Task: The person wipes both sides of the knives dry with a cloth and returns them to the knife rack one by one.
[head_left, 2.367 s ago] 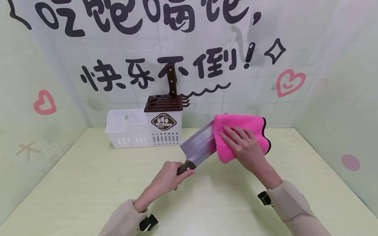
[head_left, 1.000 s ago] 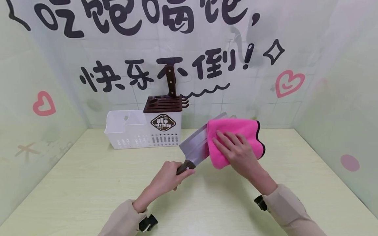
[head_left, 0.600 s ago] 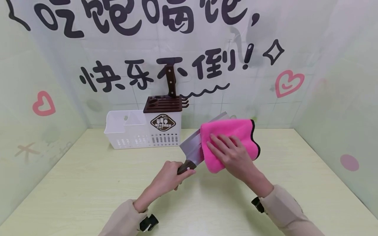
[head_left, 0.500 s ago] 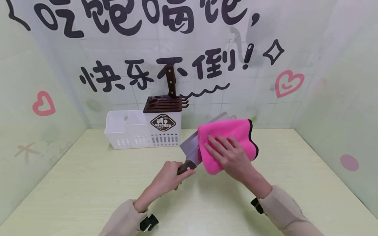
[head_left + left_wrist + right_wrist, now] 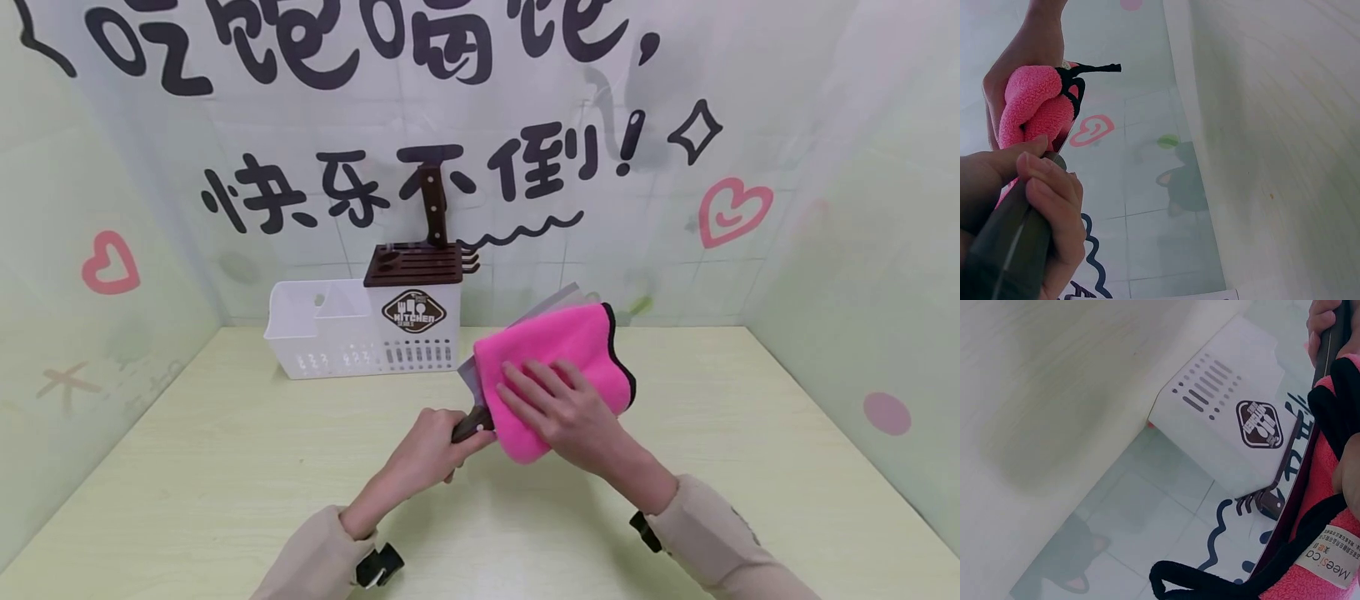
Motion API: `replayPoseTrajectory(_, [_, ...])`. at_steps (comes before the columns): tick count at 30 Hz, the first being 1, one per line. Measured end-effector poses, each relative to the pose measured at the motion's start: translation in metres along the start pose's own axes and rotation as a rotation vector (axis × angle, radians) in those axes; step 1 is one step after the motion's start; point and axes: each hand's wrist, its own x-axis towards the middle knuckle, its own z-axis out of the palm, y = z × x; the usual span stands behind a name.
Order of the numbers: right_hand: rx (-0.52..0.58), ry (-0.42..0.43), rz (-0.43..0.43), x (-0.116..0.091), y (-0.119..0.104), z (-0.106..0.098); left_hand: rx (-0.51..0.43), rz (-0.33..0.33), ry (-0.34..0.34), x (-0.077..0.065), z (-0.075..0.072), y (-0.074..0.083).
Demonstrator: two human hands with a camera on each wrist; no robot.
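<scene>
Head cam faces fwd & down; wrist cams close, share cloth (image 5: 555,336)

The desk (image 5: 187,500) is brightly and evenly lit in the head view, a soft-edged shadow being cast across its middle. Both wrist views are rendered dimmer (and cooler in tone), with broad, diffuse shadows seen there.

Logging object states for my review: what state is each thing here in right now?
Cleaver: held at a slant, blade mostly hidden.
Pink cloth: folded, covering most of the blade.
Left hand: gripping the cleaver's handle.
Right hand: holding the cloth against the blade.
Knife holder: upright on the table.
Riveted handle: sticking up from the holder's slotted top; lower part hidden.
White basket: upright, beside the holder.
</scene>
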Motion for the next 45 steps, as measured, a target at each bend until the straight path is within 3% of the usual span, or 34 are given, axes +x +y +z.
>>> replayPoseTrajectory(12, [0.001, -0.016, -0.057, 0.004, -0.004, -0.001, 0.037, 0.018, -0.002, -0.001, 0.0, -0.002])
replayPoseTrajectory(33, [-0.031, -0.006, -0.09, 0.021, 0.0, 0.0, 0.064, 0.057, -0.027, -0.001, 0.001, 0.0])
replayPoseTrajectory(45, [-0.021, -0.006, -0.076, 0.019, 0.007, -0.001, 0.068, 0.052, -0.012, -0.001, 0.0, 0.001])
